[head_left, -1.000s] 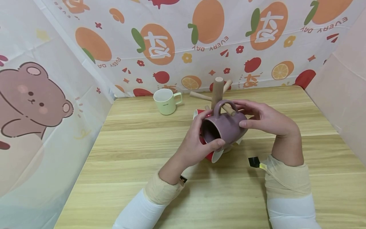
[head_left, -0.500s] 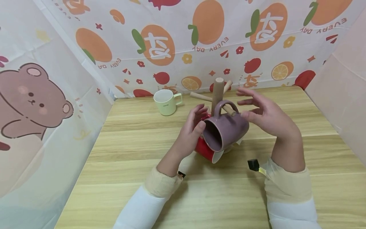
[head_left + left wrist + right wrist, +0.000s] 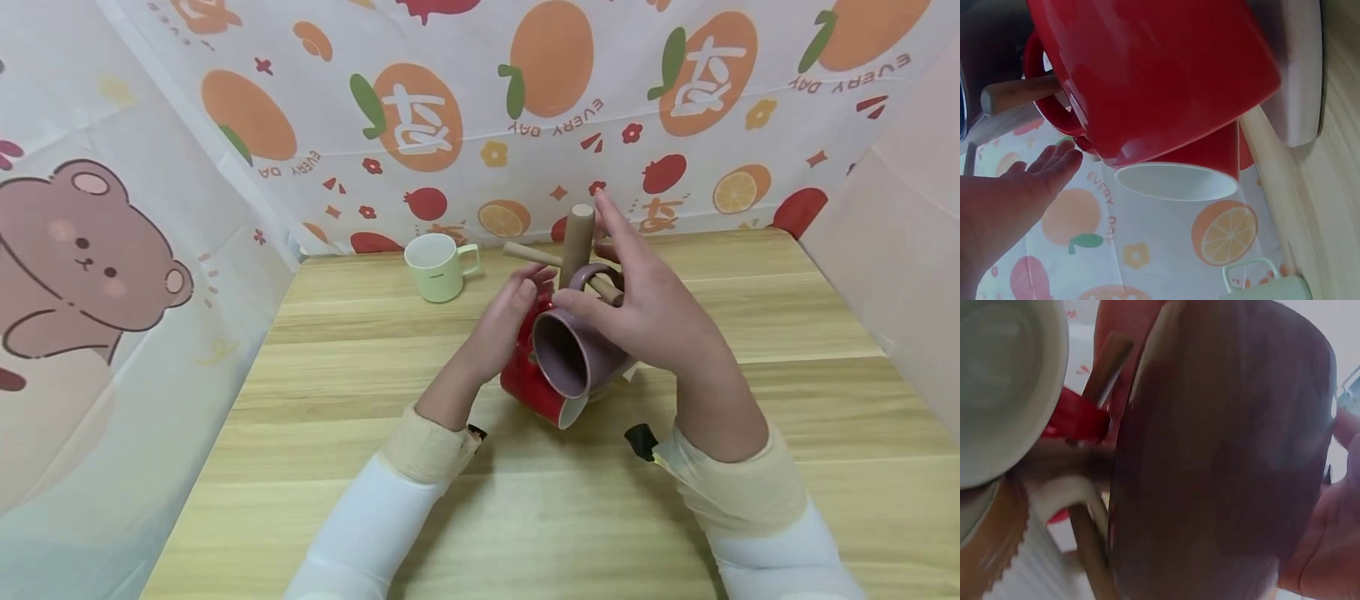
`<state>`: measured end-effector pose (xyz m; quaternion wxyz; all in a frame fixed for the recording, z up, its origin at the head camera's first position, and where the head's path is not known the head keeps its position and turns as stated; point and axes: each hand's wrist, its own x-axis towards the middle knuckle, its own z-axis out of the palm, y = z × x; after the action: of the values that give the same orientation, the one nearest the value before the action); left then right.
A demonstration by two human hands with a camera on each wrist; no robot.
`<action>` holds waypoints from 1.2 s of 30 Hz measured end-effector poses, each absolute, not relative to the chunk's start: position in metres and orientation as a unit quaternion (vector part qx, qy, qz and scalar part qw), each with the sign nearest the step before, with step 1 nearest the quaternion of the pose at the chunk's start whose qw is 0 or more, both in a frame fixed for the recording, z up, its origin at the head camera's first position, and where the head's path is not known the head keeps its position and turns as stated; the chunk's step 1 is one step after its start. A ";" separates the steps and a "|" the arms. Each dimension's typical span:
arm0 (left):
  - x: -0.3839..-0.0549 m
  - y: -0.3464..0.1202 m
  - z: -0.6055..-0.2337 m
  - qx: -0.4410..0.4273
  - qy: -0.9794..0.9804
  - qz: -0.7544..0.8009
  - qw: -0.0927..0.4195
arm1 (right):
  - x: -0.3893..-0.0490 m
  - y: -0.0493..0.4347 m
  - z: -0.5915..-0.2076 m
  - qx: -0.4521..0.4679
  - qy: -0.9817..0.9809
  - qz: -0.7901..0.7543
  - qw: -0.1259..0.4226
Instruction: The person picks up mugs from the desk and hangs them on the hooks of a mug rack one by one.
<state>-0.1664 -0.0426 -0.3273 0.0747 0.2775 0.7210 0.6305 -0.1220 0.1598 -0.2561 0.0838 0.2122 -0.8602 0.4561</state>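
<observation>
A wooden mug tree (image 3: pixel 578 243) stands on the table. From its front peg the purple mug (image 3: pixel 594 350) hangs by its handle, tilted, mouth toward the lower left. Red mugs hang beside and below it: a red mug (image 3: pixel 1166 75) fills the left wrist view, with a second red mug (image 3: pixel 1222 150) behind it. My left hand (image 3: pixel 501 325) is beside the red mugs, fingers loosely extended, fingertips near a red handle. My right hand (image 3: pixel 648 296) reaches over the purple mug, its fingers straight beside the post and its thumb across the mug's upper side; contact is unclear.
A pale green mug (image 3: pixel 437 271) stands upright at the back left of the table. In the right wrist view a white mug (image 3: pixel 997 381) and a ribbed white mug (image 3: pixel 1029 562) are close to the tree. A fruit-print cloth (image 3: pixel 480 108) hangs behind.
Both hands have let go of the purple mug, which stays on its peg. My right hand has since moved left over it, while my left hand has drawn back slightly beside the red mugs.
</observation>
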 end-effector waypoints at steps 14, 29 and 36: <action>-0.181 -0.031 -0.314 0.343 0.719 0.600 0.072 | -0.128 0.134 -0.244 0.213 -0.909 0.315 0.168; -0.180 -0.026 -0.316 0.327 0.696 0.624 0.136 | -0.134 0.132 -0.249 0.223 -0.915 0.273 0.198; -0.176 -0.023 -0.318 0.323 0.693 0.631 0.130 | -0.134 0.135 -0.251 0.243 -0.906 0.278 0.207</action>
<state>-0.1764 -0.0230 -0.3180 0.1304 0.3230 0.6931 0.6310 -0.1345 0.1345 -0.2506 0.2074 0.2428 -0.9059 0.2781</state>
